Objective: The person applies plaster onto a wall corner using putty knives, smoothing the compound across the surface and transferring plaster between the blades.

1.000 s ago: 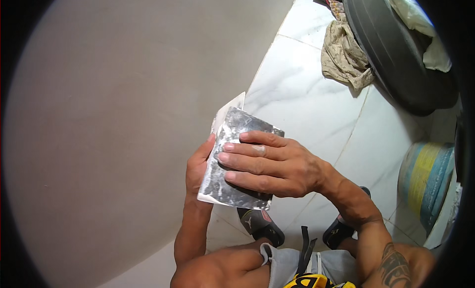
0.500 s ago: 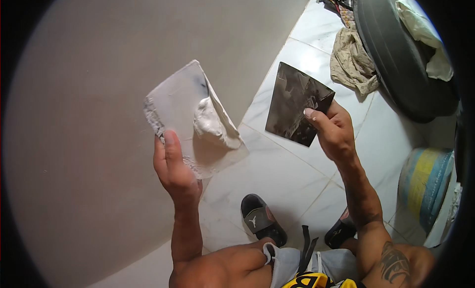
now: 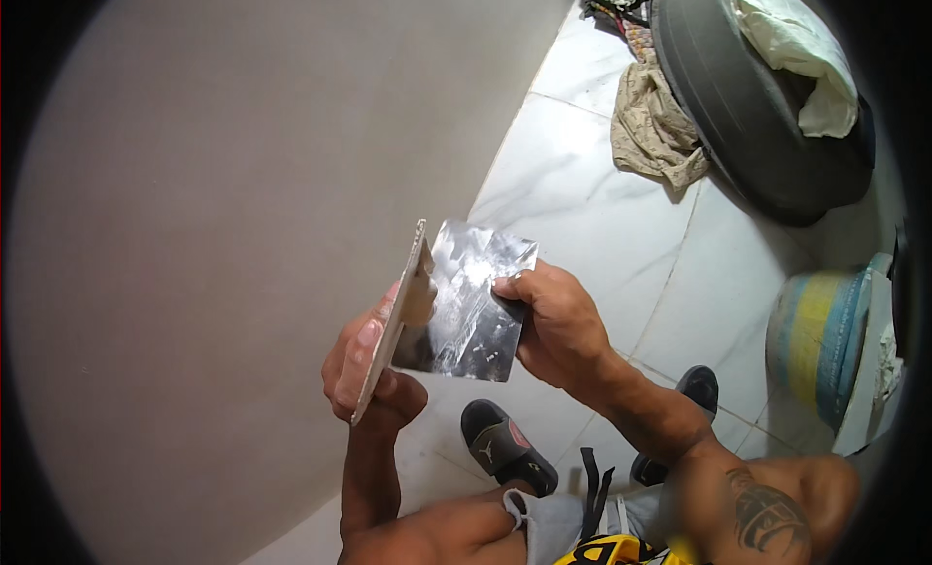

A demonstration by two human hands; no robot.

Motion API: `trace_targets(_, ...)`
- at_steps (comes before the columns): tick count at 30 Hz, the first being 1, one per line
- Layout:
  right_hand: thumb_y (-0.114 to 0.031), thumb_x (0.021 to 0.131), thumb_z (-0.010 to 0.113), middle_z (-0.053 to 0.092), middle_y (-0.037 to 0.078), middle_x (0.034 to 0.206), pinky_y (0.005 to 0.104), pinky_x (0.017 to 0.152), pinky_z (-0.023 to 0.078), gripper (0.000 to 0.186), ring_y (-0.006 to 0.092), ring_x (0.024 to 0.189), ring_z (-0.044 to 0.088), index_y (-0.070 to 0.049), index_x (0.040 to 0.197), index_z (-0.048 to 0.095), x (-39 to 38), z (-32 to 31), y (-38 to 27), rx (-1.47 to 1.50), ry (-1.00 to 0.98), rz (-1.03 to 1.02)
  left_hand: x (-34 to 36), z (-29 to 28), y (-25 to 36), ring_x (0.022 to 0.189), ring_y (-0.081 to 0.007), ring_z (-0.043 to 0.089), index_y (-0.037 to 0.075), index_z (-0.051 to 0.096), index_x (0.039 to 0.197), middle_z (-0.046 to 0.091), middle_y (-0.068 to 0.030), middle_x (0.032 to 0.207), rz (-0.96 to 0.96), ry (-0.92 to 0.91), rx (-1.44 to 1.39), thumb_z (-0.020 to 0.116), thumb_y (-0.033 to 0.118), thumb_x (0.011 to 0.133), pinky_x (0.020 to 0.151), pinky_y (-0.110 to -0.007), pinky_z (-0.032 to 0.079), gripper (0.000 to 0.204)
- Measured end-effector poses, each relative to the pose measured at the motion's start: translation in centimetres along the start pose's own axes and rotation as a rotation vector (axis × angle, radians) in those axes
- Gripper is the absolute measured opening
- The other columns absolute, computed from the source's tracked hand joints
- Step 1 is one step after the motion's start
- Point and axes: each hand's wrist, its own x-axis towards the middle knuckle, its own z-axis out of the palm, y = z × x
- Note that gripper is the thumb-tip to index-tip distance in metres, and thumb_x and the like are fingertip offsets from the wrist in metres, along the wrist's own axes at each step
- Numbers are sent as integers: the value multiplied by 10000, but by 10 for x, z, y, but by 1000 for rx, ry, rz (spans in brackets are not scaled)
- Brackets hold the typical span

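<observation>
My left hand point(image 3: 361, 366) grips a thin flat board point(image 3: 390, 330), now turned nearly edge-on. White putty point(image 3: 419, 298) sits on the side of the board that faces right. In my right hand point(image 3: 565, 324) is a flat, square-cornered metal putty blade point(image 3: 468, 308), with the thumb on its face. Light glints off the blade, and pale smears mark it. Its left side is up against the board and putty; whether it presses on them cannot be made out.
A plain grey wall point(image 3: 223, 225) rises on the left, beside a white marbled tile floor point(image 3: 544, 177). To the right stand a dark rounded tub point(image 3: 738, 109) with a white cloth point(image 3: 801, 55), a beige cloth point(image 3: 655, 128) and a blue-yellow bucket point(image 3: 815, 342). My sandals point(image 3: 500, 444) are below.
The board has tipped from face-up to nearly edge-on. My right hand has brought the blade left and down, from well apart to against the board. The view has shifted slightly.
</observation>
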Motion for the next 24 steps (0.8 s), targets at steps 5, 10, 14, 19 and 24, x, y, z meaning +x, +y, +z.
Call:
trace_targets(5, -56, 896, 452, 572, 104, 918, 351, 724, 550, 172, 180, 798, 620, 60, 1018, 484, -6, 5, -4, 42, 0, 61, 2, -10, 1, 772, -310, 674, 31, 425, 1193, 667, -245, 996, -26, -278, -72, 348, 152, 1012, 610, -363, 567, 231)
trace_targets(10, -34, 884, 469, 571, 118, 921, 352, 732, 559, 155, 187, 806, 625, 76, 990, 494, -3, 5, -5, 81, 34, 62, -10, -10, -8, 814, -324, 672, 31, 418, 1245, 655, -255, 1037, -11, -299, -100, 376, 221, 1021, 648, -377, 571, 297)
trace_targets(14, -18, 886, 470, 575, 131, 919, 351, 751, 574, 142, 204, 811, 639, 99, 961, 497, -2, 4, -15, 165, -4, 54, -24, -7, -9, 839, -338, 672, 27, 423, 1257, 641, -271, 1071, -63, -299, -247, 396, 283, 1020, 661, -383, 571, 351)
trace_targets(19, -22, 890, 478, 585, 130, 897, 342, 738, 570, 132, 202, 805, 641, 86, 959, 514, -1, 0, -21, 68, -13, 54, -34, -10, -12, 791, -313, 657, 32, 406, 1264, 632, -244, 1028, -17, -328, -132, 476, 218, 990, 621, -361, 540, 339)
trace_targets(24, -29, 890, 480, 592, 153, 921, 356, 750, 580, 167, 226, 812, 651, 99, 993, 513, 4, -5, -26, 54, 10, 10, -38, -11, -20, 699, -281, 630, 29, 389, 1259, 637, -200, 973, 37, -340, -76, 458, 194, 997, 556, -366, 507, 318)
